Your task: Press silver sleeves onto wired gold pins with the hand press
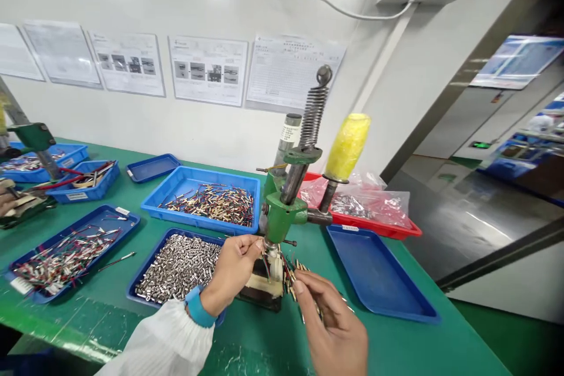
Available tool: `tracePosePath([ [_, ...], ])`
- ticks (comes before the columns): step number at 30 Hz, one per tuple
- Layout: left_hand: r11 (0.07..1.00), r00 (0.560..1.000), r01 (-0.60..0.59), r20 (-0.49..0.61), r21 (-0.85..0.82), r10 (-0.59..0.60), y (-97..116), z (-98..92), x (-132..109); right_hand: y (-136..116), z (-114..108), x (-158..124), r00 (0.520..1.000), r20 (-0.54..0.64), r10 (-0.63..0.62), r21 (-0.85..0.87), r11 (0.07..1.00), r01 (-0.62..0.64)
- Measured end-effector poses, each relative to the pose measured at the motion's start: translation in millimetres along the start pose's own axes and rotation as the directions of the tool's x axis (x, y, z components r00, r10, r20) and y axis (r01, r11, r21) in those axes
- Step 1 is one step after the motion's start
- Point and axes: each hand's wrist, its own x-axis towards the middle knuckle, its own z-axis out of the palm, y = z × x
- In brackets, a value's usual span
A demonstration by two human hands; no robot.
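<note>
Thumb and forefinger of my left hand (235,270) are pinched at the lower end of a green hand press (282,214), on a small wired part (266,263) whose thin wires hang down. The part's far end is hidden at the press tool. My right hand (332,323) is just right of the press base (259,294), thumb and fingers brought together. Brass-coloured parts with red and black wires (288,276) lie beside and behind those fingertips. Whether one is in the pinch is not clear. The press has a yellow-wrapped handle (348,147) and a spring on top.
Left of the press are a tray of silver metal sleeves (178,267), a blue bin of wired brass parts (211,202) and a tray of wired pieces (66,252). To the right are a blue tray (381,273) and a red tray (403,230) with plastic bags. Another press (33,135) stands far left.
</note>
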Motion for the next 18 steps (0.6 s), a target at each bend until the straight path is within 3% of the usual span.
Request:
tracePosePath([
  [4,0.998,1.0,-0.02,0.014,0.062,0.019,-2,0.1,14,-15,-16,18,0.999,-0.048,-0.016,-0.032,0.999,0.015],
  [9,0.995,0.997,-0.072,-0.002,0.066,0.072,-9,-1.4,10,-46,-29,63,0.974,-0.149,-0.173,-0.081,0.983,0.162],
  [13,0.996,0.997,-0.079,0.026,0.03,0.078,-7,-1.0,8,-76,-28,109,0.932,-0.238,-0.275,-0.077,0.962,0.264],
  [18,0.998,0.991,-0.046,0.129,0.05,0.039,4,0.6,14,-98,-21,140,0.931,-0.251,-0.265,-0.058,0.964,0.259],
])
